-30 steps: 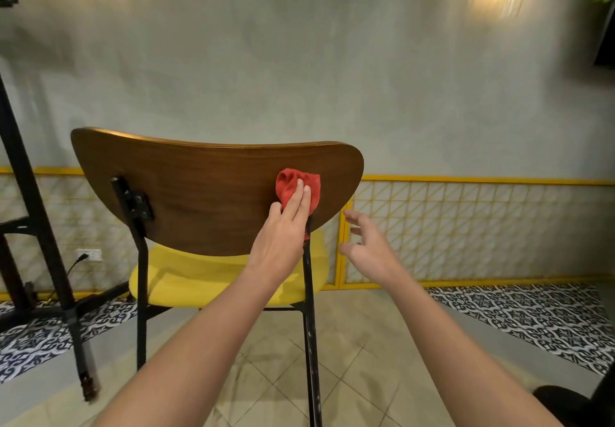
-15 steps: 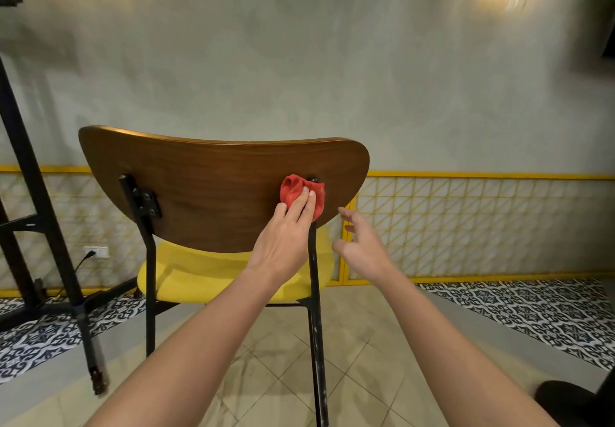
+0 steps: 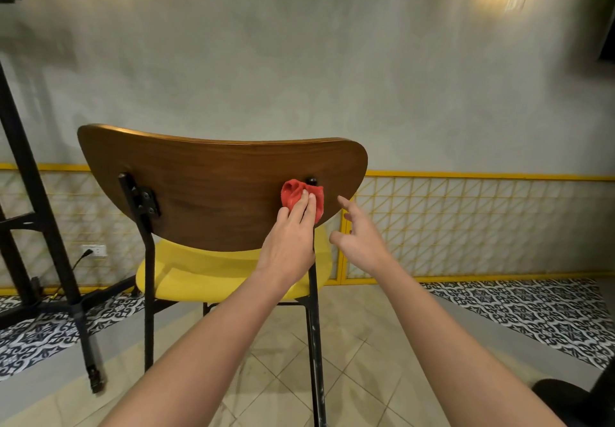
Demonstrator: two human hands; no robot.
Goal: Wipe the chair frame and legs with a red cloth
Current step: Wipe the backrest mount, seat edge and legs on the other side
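On the backrest (image 3: 216,193), left hand (image 3: 289,243) slid red cloth (image 3: 294,193) lower

The left hand (image 3: 289,243) covers much of the red cloth (image 3: 291,193)

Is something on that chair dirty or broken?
Nothing looks broken. The chair's right rear leg has pale specks and scuffs low down, unlike the cleaner left rear leg. The left hand presses the red cloth higher up, on the backrest.
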